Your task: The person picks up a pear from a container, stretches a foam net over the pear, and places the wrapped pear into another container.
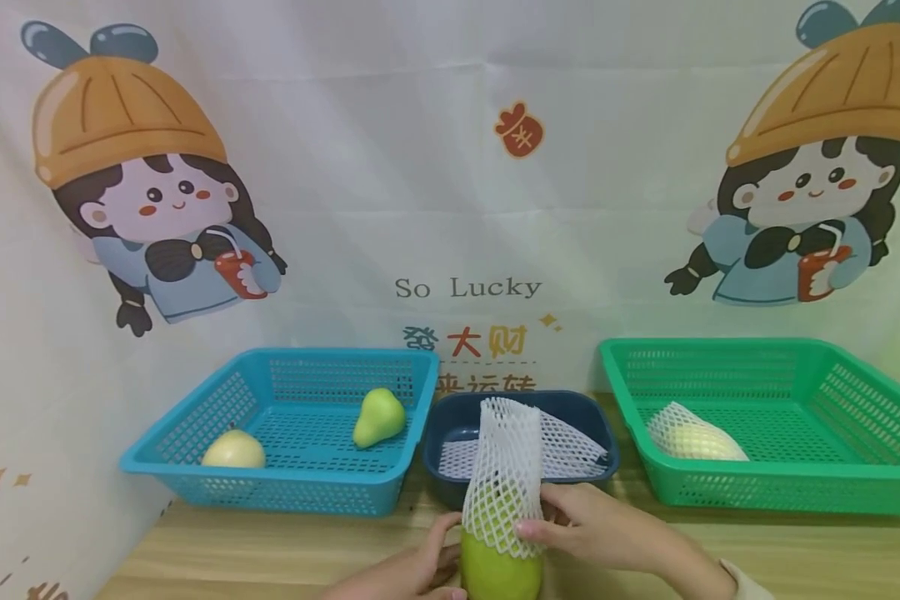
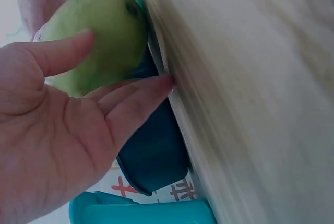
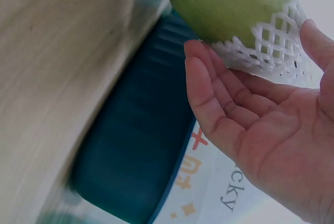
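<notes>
Centrally, before a navy basin (image 1: 447, 492), the left hand (image 1: 412, 572), half-curled, cups the bare lower end of a green fruit (image 1: 501, 572); the right hand (image 1: 588, 527) pinches the white foam net (image 1: 506, 458) covering its top. A blue basket (image 1: 270, 490) and green basket (image 1: 780, 487) flank the basin.

The site was an indoor tabletop station; the room type could not be determined. A wood-grain table (image 1: 217, 554) formed the work surface. A creased pale cloth (image 1: 345, 167), printed with cartoon figures (image 1: 187, 279) and lettering (image 1: 465, 342), closed the far side; this decoration suggested a domestic setting. A blue basket (image 1: 330, 496) at left, a navy tub (image 1: 440, 490) between, and a green basket (image 1: 780, 490) at right, all of household type, stood at the table's far side.
</notes>
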`<state>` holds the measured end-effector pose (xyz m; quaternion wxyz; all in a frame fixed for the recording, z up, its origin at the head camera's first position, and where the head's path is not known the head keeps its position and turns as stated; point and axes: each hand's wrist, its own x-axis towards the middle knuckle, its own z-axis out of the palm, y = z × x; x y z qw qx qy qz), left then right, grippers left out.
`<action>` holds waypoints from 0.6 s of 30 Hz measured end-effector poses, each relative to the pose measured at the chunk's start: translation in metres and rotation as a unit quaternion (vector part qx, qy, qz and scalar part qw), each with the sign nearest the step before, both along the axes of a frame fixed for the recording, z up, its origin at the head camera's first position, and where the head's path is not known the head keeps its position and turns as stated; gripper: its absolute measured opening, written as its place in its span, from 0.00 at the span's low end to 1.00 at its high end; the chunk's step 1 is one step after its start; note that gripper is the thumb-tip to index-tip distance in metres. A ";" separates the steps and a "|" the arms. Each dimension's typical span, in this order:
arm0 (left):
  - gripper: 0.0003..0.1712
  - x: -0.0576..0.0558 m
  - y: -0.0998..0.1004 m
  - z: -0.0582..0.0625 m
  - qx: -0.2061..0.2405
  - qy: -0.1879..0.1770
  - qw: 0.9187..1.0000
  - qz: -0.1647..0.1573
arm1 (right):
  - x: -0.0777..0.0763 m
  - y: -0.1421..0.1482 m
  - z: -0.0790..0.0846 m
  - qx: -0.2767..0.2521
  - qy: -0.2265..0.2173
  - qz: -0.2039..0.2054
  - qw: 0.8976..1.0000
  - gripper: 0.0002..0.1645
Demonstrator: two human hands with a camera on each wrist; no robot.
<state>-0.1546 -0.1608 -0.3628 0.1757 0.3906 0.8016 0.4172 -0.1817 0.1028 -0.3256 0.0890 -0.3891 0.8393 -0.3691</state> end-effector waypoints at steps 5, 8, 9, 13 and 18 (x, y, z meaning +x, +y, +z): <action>0.37 0.008 -0.003 0.011 -0.018 -0.062 0.995 0.079 | 0.000 0.003 0.005 -0.003 0.018 0.009 1.000 0.21; 0.39 0.014 -0.003 0.020 0.001 -0.125 0.981 0.147 | 0.002 0.001 0.005 -0.003 0.007 0.010 1.000 0.21; 0.41 0.015 -0.002 0.022 0.002 -0.137 0.977 0.161 | 0.002 0.000 0.004 -0.003 0.003 0.009 1.000 0.22; 0.47 0.015 0.006 0.021 0.027 -0.166 0.972 0.162 | 0.006 -0.003 0.003 0.001 -0.012 0.007 1.000 0.24; 0.54 0.018 0.011 0.024 0.072 -0.164 0.970 0.162 | 0.010 -0.004 0.008 -0.001 -0.043 0.014 0.999 0.28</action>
